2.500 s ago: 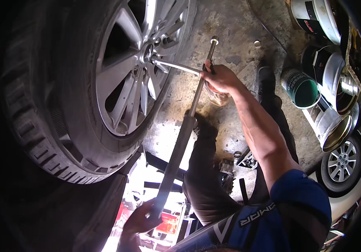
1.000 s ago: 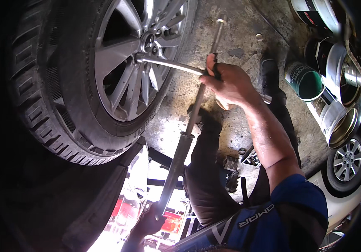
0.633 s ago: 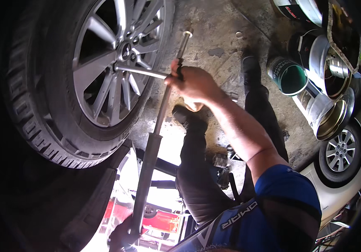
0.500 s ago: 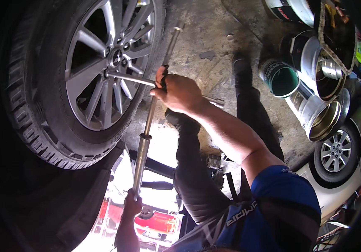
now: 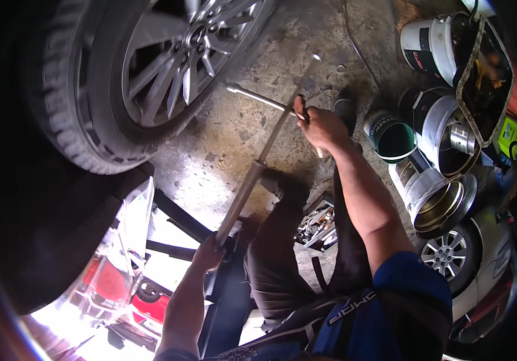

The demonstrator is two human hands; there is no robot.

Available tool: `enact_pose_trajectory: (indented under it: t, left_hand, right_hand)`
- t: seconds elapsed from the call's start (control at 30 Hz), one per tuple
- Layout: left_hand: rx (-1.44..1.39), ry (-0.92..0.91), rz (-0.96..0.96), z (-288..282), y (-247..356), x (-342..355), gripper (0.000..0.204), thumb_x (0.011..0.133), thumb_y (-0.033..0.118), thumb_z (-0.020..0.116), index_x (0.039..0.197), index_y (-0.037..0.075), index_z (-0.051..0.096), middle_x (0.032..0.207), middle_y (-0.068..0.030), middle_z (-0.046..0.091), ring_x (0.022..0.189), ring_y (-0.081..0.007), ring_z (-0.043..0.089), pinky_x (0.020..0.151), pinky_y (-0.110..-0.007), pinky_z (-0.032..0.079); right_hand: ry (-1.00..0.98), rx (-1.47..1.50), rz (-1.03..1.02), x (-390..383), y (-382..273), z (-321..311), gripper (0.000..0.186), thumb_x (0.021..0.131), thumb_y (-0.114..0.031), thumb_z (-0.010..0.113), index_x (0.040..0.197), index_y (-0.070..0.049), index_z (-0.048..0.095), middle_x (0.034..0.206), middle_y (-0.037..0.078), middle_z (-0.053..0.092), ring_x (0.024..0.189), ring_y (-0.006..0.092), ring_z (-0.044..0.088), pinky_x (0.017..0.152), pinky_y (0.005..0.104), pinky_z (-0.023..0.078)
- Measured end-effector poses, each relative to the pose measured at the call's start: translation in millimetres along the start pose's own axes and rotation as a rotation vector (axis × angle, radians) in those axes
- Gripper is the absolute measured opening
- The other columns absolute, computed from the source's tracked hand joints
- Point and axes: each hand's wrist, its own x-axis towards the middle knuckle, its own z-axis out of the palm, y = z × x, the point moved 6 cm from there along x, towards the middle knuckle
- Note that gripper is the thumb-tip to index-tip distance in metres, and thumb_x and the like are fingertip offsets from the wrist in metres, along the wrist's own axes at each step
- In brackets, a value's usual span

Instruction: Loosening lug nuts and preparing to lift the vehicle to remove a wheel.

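My right hand (image 5: 325, 128) is wrapped around the centre of a cross-shaped lug wrench (image 5: 261, 99). A long metal pipe (image 5: 241, 198) is slipped over one arm of that wrench, and my left hand (image 5: 209, 254) grips its lower end. Up and to the left stands a wheel with a silver alloy rim (image 5: 195, 36) and a black tyre (image 5: 99, 123). One socket end of the wrench points toward this wheel, but a gap of bare floor separates them. My palm hides the wrench's centre.
Several buckets stand at the right, among them a white one (image 5: 412, 45) and a green-lined one (image 5: 385, 123). A tray of tools (image 5: 318, 224) lies by my legs. Farther right is a parked car's wheel (image 5: 445, 256); a red car (image 5: 150, 301) shows at lower left.
The lug wrench has come off the wheel's nut. Both hands have carried it and the pipe to the right, away from the wheel. The view has also shifted.
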Motion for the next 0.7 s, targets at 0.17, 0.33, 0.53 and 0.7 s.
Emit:
enact_pose_trajectory:
  t: [0.17, 0.33, 0.53, 0.7]
  left_hand:
    - [-0.035, -0.05, -0.025, 77.5, -20.6, 46.8, 0.044, 0.085, 0.035, 0.065, 0.119, 0.008, 0.055, 0.106, -0.0225, 0.067, 0.102, -0.0429, 0.064, 0.084, -0.051, 0.051]
    - [-0.075, 0.069, 0.007, 103.5, -29.5, 84.6, 0.047, 0.085, 0.039, 0.065, 0.122, 0.012, 0.052, 0.106, -0.0233, 0.067, 0.101, -0.0434, 0.064, 0.088, -0.054, 0.05]
    - [-0.083, -0.01, -0.057, 113.2, -37.1, 145.9, 0.052, 0.076, 0.026, 0.072, 0.121, 0.011, 0.051, 0.116, -0.0207, 0.064, 0.109, -0.0409, 0.063, 0.09, -0.05, 0.051]
    - [-0.066, 0.102, -0.161, 92.5, -22.4, 162.2, 0.051, 0.089, 0.027, 0.057, 0.137, 0.016, 0.046, 0.142, -0.0155, 0.049, 0.135, -0.0361, 0.043, 0.108, -0.063, 0.027]
  right_hand:
    - [-0.186, -0.25, -0.024, 26.1, 36.4, 86.4, 0.02, 0.088, -0.016, 0.052, 0.104, -0.015, 0.064, 0.09, 0.017, 0.071, 0.088, 0.0358, 0.07, 0.076, 0.047, 0.054]
    - [-0.142, -0.362, 0.002, 38.0, 56.2, 138.3, 0.027, 0.085, -0.013, 0.053, 0.11, -0.006, 0.061, 0.095, 0.019, 0.071, 0.092, 0.0398, 0.068, 0.079, 0.0486, 0.053]
    - [0.125, -0.043, -0.19, 18.0, 39.0, 136.2, 0.025, 0.09, -0.02, 0.052, 0.109, -0.008, 0.063, 0.1, 0.023, 0.068, 0.097, 0.0421, 0.065, 0.083, 0.0501, 0.051]
    - [-0.188, 0.101, -0.006, -12.3, 16.3, 145.2, 0.02, 0.092, -0.021, 0.055, 0.103, -0.004, 0.062, 0.086, 0.017, 0.066, 0.081, 0.0324, 0.064, 0.072, 0.0422, 0.051]
